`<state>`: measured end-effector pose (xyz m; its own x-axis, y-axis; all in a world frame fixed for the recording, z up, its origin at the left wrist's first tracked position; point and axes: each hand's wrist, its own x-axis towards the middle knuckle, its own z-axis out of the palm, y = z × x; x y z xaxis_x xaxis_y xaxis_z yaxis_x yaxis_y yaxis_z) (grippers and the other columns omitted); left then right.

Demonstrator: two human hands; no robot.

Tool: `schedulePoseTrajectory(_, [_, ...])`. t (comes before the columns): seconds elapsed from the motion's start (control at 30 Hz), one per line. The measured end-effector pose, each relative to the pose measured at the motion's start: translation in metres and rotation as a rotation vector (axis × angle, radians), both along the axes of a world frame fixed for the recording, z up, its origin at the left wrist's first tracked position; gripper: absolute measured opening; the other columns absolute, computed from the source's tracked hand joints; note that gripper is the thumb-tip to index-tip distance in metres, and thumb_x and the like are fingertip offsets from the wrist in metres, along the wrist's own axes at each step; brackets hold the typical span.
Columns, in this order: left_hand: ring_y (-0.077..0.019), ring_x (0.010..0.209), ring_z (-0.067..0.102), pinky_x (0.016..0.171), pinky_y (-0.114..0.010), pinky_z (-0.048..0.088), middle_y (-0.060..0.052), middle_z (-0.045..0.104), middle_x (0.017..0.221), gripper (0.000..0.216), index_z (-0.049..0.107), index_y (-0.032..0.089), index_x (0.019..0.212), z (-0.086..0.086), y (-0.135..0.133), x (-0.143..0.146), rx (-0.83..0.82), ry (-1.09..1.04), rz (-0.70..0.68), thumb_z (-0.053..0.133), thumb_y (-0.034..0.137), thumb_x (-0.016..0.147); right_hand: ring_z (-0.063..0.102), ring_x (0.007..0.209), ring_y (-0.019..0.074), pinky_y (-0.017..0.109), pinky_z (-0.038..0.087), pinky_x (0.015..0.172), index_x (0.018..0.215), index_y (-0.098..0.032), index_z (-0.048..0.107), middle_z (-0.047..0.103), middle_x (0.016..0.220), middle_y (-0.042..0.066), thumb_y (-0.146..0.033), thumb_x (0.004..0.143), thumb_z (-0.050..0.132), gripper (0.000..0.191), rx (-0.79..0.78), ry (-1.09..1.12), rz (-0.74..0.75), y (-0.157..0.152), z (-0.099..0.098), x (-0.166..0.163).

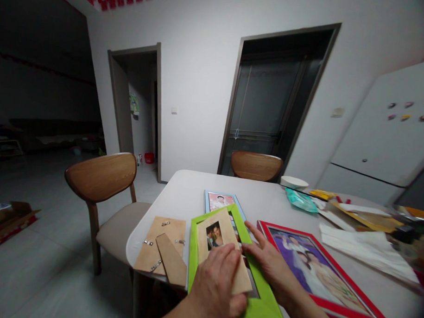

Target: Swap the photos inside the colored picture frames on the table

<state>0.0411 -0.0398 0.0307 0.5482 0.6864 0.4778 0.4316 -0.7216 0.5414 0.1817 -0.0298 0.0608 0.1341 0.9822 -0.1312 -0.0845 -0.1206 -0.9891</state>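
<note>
A bright green picture frame lies at the table's near edge. On top of it, slightly turned, is a cream mat board with a small photo of two people in its window. My left hand grips the mat board, its fingers bent over the lower part. At the frame's right side, my right hand holds the green edge, thumb over it and index finger stretched along it; its other fingers are hidden. To the left lies a brown backing board with metal clips and a stand leg.
A red-framed photo lies to the right, and a light blue frame sits behind the green one. Packaging, paper and a white bowl crowd the table's right side. Wooden chairs stand around.
</note>
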Motion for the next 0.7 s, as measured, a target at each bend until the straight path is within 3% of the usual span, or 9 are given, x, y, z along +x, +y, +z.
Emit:
schedulePoseTrajectory(0.07, [-0.0209, 0.107, 0.043, 0.096, -0.032, 0.031, -0.008, 0.05, 0.114, 0.056, 0.042, 0.013, 0.116, 0.005, 0.0, -0.005, 0.068, -0.089, 0.029, 0.045, 0.009, 0.06, 0.055, 0.051, 0.0104, 0.024, 0.045, 0.049, 0.129, -0.021, 0.019, 0.06, 0.092, 0.005, -0.027, 0.062, 0.053, 0.075, 0.024, -0.03, 0.011, 0.002, -0.003, 0.004])
schedulePoseTrajectory(0.17, [-0.0182, 0.092, 0.052, 0.082, -0.028, 0.043, -0.007, 0.055, 0.101, 0.049, 0.041, 0.016, 0.114, 0.006, 0.006, -0.026, 0.012, -0.26, 0.26, 0.04, 0.008, 0.066, 0.057, 0.059, 0.0125, 0.023, 0.044, 0.049, 0.13, -0.017, 0.015, 0.06, 0.09, 0.006, -0.027, 0.065, 0.049, 0.074, 0.032, -0.192, 0.002, 0.008, -0.013, 0.015])
schedulePoseTrajectory(0.23, [-0.0191, 0.092, 0.053, 0.079, -0.03, 0.044, -0.008, 0.054, 0.101, 0.045, 0.041, 0.016, 0.113, 0.002, 0.013, -0.046, -0.046, -0.348, 0.419, 0.04, 0.011, 0.068, 0.058, 0.062, 0.0144, 0.023, 0.044, 0.051, 0.129, -0.013, 0.02, 0.061, 0.082, 0.005, -0.025, 0.067, 0.046, 0.069, 0.026, -0.421, -0.005, 0.011, -0.022, 0.024])
schedulePoseTrajectory(0.33, [-0.0227, 0.103, 0.047, 0.089, -0.037, 0.037, -0.008, 0.052, 0.109, 0.043, 0.043, 0.015, 0.109, -0.014, 0.022, -0.077, -0.091, -0.399, 0.548, 0.042, 0.014, 0.066, 0.06, 0.071, 0.018, 0.026, 0.044, 0.062, 0.122, -0.009, 0.036, 0.063, 0.083, 0.008, -0.02, 0.066, 0.042, 0.058, 0.051, -0.842, -0.044, 0.015, -0.04, 0.036])
schedulePoseTrajectory(0.43, [-0.024, 0.101, 0.049, 0.086, -0.039, 0.038, -0.008, 0.054, 0.107, 0.038, 0.047, 0.016, 0.106, -0.036, 0.023, -0.101, -0.192, -0.32, 0.589, 0.043, 0.018, 0.068, 0.057, 0.088, 0.0223, 0.029, 0.041, 0.075, 0.117, -0.005, 0.043, 0.06, 0.1, 0.015, -0.018, 0.068, 0.041, 0.051, 0.075, -1.144, -0.068, 0.018, -0.063, 0.042])
schedulePoseTrajectory(0.53, [-0.024, 0.099, 0.051, 0.085, -0.04, 0.039, -0.008, 0.056, 0.106, 0.036, 0.048, 0.016, 0.106, -0.054, 0.019, -0.112, -0.235, -0.163, 0.582, 0.043, 0.022, 0.071, 0.055, 0.092, 0.0234, 0.031, 0.039, 0.08, 0.114, -0.003, 0.045, 0.058, 0.102, 0.018, -0.018, 0.071, 0.04, 0.046, 0.093, -1.303, -0.033, 0.019, -0.08, 0.043])
schedulePoseTrajectory(0.7, [-0.0259, 0.098, 0.05, 0.088, -0.044, 0.035, -0.01, 0.057, 0.103, 0.035, 0.05, 0.015, 0.105, -0.06, 0.012, -0.116, -0.1, 0.073, 0.583, 0.047, 0.028, 0.073, 0.056, 0.085, 0.0228, 0.032, 0.04, 0.078, 0.108, -0.003, 0.05, 0.061, 0.091, 0.017, -0.016, 0.072, 0.038, 0.04, 0.089, -1.421, 0.003, 0.02, -0.085, 0.039])
